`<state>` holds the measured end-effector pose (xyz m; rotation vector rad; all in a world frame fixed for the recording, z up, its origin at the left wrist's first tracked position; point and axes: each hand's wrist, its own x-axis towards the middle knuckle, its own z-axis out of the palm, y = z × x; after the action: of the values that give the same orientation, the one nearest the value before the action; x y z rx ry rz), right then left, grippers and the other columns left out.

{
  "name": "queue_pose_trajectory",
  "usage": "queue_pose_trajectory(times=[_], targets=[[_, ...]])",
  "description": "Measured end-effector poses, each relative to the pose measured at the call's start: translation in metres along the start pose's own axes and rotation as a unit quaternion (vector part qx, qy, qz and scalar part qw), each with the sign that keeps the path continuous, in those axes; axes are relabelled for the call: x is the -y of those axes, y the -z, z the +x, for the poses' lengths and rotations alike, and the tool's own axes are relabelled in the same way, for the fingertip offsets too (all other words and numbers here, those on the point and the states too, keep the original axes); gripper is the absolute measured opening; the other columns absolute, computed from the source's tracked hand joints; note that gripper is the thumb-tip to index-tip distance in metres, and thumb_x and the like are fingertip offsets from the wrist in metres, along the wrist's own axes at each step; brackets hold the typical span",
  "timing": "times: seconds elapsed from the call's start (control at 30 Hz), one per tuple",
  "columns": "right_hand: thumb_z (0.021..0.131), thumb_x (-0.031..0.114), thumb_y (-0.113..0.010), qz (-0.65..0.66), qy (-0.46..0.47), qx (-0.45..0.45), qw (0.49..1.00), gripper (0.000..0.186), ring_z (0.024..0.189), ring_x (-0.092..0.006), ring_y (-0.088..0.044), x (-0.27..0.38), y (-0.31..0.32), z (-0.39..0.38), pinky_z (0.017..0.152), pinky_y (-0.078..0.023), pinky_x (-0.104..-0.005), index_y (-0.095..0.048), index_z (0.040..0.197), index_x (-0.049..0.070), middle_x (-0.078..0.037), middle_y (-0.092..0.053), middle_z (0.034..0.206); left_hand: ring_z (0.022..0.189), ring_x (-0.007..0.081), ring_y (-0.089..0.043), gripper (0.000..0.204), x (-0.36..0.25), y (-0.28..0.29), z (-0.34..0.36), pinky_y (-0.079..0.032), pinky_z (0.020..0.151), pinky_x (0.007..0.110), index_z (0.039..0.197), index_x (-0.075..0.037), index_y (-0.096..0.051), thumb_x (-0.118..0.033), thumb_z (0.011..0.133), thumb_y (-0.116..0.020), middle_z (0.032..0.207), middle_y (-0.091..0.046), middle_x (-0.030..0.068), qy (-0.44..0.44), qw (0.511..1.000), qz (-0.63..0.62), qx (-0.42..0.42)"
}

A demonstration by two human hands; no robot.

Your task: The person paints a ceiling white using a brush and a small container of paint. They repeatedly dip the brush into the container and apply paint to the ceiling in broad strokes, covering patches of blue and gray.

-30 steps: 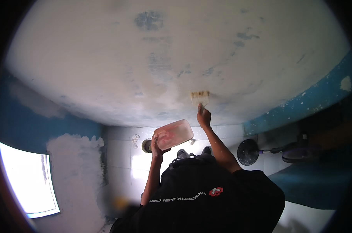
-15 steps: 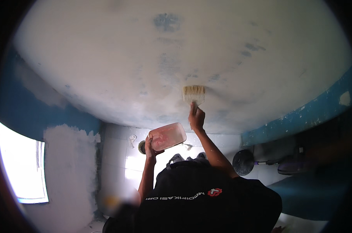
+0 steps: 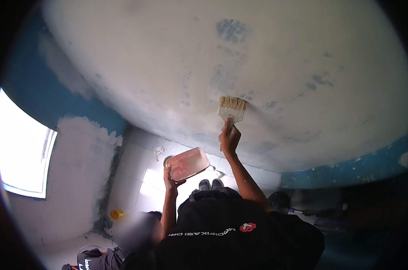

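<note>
Within the right hand (image 3: 230,138), a brush (image 3: 232,109), handle (image 3: 232,121) mostly hidden.

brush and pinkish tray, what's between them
In the head view, only whitish wall, faintly patched with blue, shows between brush and tray; the right hand gripping the brush sits to the right of that stretch.

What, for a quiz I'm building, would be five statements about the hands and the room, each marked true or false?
1. The right hand holds a wide brush. True.
2. The left hand is empty. False: it holds a pinkish container.
3. Bluish patches show on the whitish wall ahead. True.
4. In the picture, the brush is lower than the container. False: it is higher.
5. The bright rectangular opening is at the picture's right edge. False: it is on the left.
</note>
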<state>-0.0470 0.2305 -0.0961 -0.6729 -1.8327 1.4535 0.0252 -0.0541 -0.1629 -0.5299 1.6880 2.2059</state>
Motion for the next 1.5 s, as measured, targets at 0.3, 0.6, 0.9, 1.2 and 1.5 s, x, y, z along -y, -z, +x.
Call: queue_pose_trajectory(times=[0.3, 0.6, 0.9, 1.2, 1.5], targets=[[0.102, 0.048, -0.046, -0.275, -0.123, 0.055, 0.952, 0.063, 0.047, -0.0313, -0.063, -0.172, -0.07, -0.029, 0.05, -0.049, -0.0429, -0.064, 0.064, 0.001, -0.012, -0.058, 0.047, 0.113, 0.0343, -0.06, 0.084, -0.038, 0.001, 0.023, -0.055, 0.076, 0.05, 0.143, -0.016, -0.041, -0.074, 0.083, -0.054, 0.132, -0.055, 0.015, -0.02, 1.0, 0.008, 0.001], [0.103, 0.037, -0.049, -0.118, 0.057, -0.085, 0.988, 0.052, 0.057, -0.0349, -0.066, -0.009, -0.082, -0.013, 0.052, -0.048, -0.046, -0.064, 0.072, -0.002, -0.021, -0.062, 0.061, 0.111, 0.0347, -0.063, 0.08, -0.096, 0.052, 0.096, -0.061, 0.066, 0.043, 0.145, -0.018, -0.04, -0.067, 0.085, -0.058, 0.136, -0.052, 0.0165, -0.019, 0.993, 0.01, 0.113], [0.097, 0.058, -0.047, -0.191, -0.253, 0.047, 0.947, 0.071, 0.071, -0.042, -0.07, -0.113, -0.148, -0.033, 0.068, -0.056, -0.0486, -0.067, 0.081, -0.009, -0.028, -0.068, 0.072, 0.112, 0.0325, -0.062, 0.077, -0.161, 0.077, 0.137, -0.056, 0.081, 0.049, 0.143, -0.017, -0.04, -0.069, 0.089, -0.05, 0.129, -0.057, 0.0146, -0.042, 0.988, 0.085, 0.125], [0.102, 0.04, -0.046, -0.111, 0.041, -0.036, 0.992, 0.05, 0.067, -0.0444, -0.065, 0.057, -0.151, -0.032, 0.061, -0.049, -0.0527, -0.069, 0.085, 0.0, -0.027, -0.063, 0.069, 0.109, 0.0328, -0.063, 0.077, -0.14, 0.088, 0.169, -0.06, 0.065, 0.044, 0.142, -0.018, -0.042, -0.067, 0.085, -0.057, 0.13, -0.056, 0.0137, -0.003, 0.988, 0.05, 0.149], [0.1, 0.046, -0.053, -0.216, -0.202, 0.025, 0.955, 0.057, 0.046, -0.0255, -0.064, -0.162, -0.19, -0.028, 0.044, -0.05, -0.0396, -0.063, 0.068, -0.001, -0.012, -0.061, 0.052, 0.116, 0.0346, -0.059, 0.08, -0.158, 0.063, 0.157, -0.059, 0.07, 0.048, 0.146, -0.019, -0.04, -0.067, 0.085, -0.059, 0.136, -0.051, 0.0134, -0.016, 0.982, 0.082, 0.167]])
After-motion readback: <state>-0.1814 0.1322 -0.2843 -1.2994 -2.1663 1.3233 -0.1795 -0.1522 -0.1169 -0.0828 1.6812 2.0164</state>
